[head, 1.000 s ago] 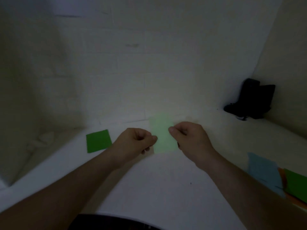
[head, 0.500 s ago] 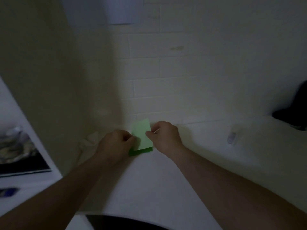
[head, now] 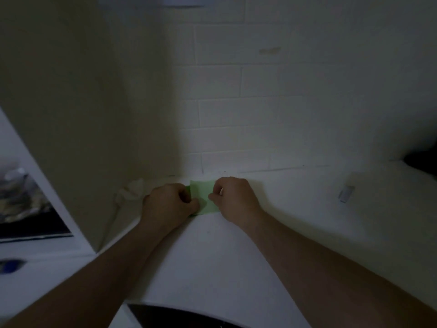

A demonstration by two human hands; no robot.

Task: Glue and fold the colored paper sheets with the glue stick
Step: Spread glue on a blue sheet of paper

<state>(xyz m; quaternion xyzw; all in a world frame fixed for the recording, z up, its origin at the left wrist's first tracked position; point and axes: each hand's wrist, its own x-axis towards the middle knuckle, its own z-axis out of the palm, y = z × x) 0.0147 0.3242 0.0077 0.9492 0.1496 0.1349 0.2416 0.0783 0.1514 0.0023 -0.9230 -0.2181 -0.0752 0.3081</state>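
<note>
step: laying light green sheet [head: 203,197] onto dark green sheet [head: 188,190] | left hand [head: 169,204] pinches its left edge, right hand [head: 234,197] its right | sheet between both hands, low over counter [head: 212,256], by the wall | hands equally near

No text, label, brand, number or sign can be read anywhere in this dim view.
</note>
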